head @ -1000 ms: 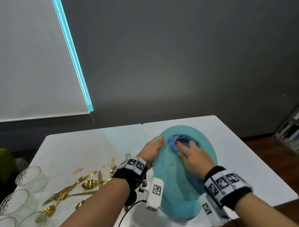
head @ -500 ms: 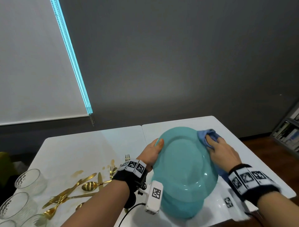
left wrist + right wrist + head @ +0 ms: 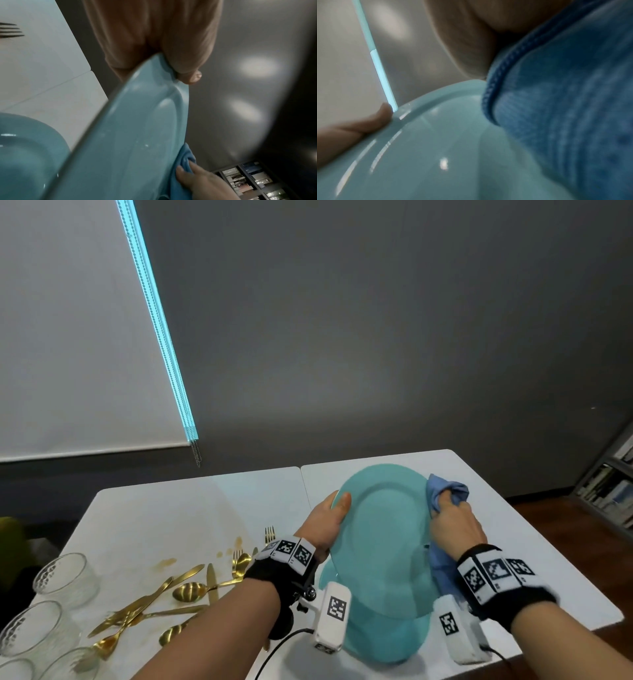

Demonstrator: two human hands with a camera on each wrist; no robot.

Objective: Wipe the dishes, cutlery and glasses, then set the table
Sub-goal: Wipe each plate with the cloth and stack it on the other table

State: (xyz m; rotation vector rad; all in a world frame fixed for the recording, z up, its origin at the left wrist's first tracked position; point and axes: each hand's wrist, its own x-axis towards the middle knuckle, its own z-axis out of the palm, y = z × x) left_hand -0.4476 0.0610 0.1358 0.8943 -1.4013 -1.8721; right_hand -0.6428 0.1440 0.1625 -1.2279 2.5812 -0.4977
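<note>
At centre frame the left hand (image 3: 327, 517) pinched the tilted teal plate (image 3: 383, 529) by its left rim above the table (image 3: 205, 508); the right hand (image 3: 454, 525) clutched a blue cloth (image 3: 445, 491) against its right rim.

Grey wall (image 3: 376, 337), white blind (image 3: 68, 337), white table (image 3: 154, 518), perhaps bookshelf (image 3: 613, 484)
</note>
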